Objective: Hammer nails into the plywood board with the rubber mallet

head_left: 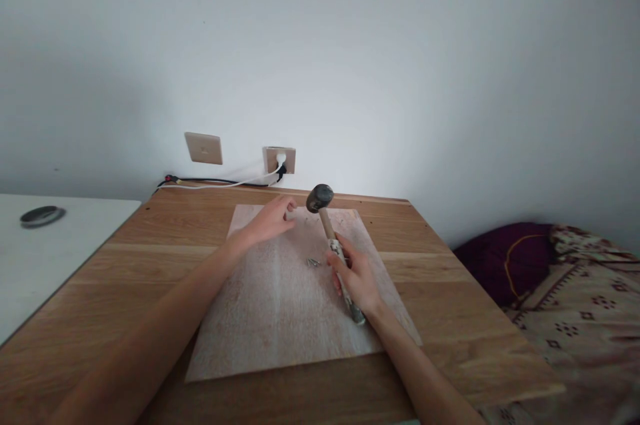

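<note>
My right hand is wrapped around the handle of a rubber mallet with a black head and a worn, pale grip. The mallet's head is raised above the far part of a pale wooden board. Over the board's far left part is my left hand, its fingers curved and parted from the thumb, with nothing visible between them. A few loose nails lie on the board, left of my right hand. Near the far edge are small thin marks that look like nails, too faint to be sure.
The board lies on a brown wooden table against a white wall. A socket with a white plug and cables is at the back. To the left, a white surface bears a dark round object. Patterned bedding and a purple cushion are at right.
</note>
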The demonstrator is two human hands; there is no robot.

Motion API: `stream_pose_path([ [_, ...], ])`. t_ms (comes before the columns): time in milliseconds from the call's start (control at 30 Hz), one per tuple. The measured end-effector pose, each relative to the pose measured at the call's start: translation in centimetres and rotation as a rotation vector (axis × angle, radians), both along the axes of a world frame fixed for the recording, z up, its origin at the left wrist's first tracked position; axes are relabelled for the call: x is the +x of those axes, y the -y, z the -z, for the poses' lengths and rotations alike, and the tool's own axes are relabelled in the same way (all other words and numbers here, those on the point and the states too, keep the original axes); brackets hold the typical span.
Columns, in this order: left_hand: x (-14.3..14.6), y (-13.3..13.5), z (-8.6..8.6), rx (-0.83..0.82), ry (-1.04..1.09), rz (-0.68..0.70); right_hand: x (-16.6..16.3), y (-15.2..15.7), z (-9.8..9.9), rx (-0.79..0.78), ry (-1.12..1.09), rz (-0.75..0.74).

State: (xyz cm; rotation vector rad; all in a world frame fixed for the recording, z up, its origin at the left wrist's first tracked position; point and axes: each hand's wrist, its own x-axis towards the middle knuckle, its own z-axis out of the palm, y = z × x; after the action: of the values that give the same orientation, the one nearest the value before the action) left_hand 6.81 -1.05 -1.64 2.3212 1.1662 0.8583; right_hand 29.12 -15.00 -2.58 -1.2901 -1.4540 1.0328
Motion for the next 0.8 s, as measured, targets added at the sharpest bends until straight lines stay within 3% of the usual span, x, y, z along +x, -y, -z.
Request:
stream_pose_path([
  [133,1.6,2.9,-2.9,0.020,-0.221,0.290,0.4,-0.1,-0.7,0.003,-0.101,0.084],
  [233,3.4,5.4,-3.7,0.026,-0.445,0.445,0.6,-0.2,-1.0,-0.013,-0.135,0.105],
  [400,4.9,7.0,-3.0,0.047,-0.630,0.414,0.5,-0.2,-1.0,-0.026,-0.125,0.096],
  [800,4.8,6.7,-2.8,-0.026,-0.509,0.428,0.6,-0.1,-0.2,-0.008,-0.041,0.038],
])
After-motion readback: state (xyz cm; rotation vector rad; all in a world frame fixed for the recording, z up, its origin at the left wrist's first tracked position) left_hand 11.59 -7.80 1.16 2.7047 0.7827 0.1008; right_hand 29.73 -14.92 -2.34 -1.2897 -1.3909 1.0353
